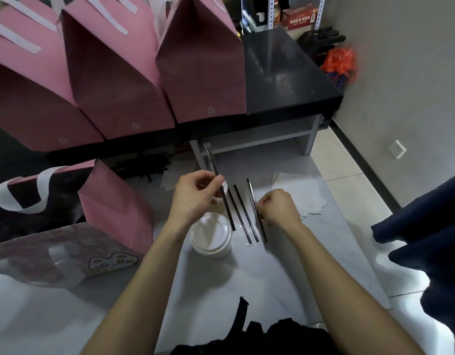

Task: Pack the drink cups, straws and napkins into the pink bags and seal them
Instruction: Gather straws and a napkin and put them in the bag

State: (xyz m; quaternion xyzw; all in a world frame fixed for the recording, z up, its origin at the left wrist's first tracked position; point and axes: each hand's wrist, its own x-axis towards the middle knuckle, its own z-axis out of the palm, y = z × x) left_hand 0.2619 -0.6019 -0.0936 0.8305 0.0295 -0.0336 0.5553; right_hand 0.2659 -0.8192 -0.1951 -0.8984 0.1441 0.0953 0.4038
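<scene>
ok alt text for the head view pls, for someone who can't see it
Seen from above, the left hand and right hand each pinch a wrapped black straw over a grey surface, beside a lidded white cup and an open pink bag.

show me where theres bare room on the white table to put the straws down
Free: the broad bare stretch of white table nearer the person than the lidded cup, between the forearms. Crowded: around the cup, where the left hand and right hand each hold a wrapped straw over loose straws; napkins lie to the right, the open pink bag left.
</scene>
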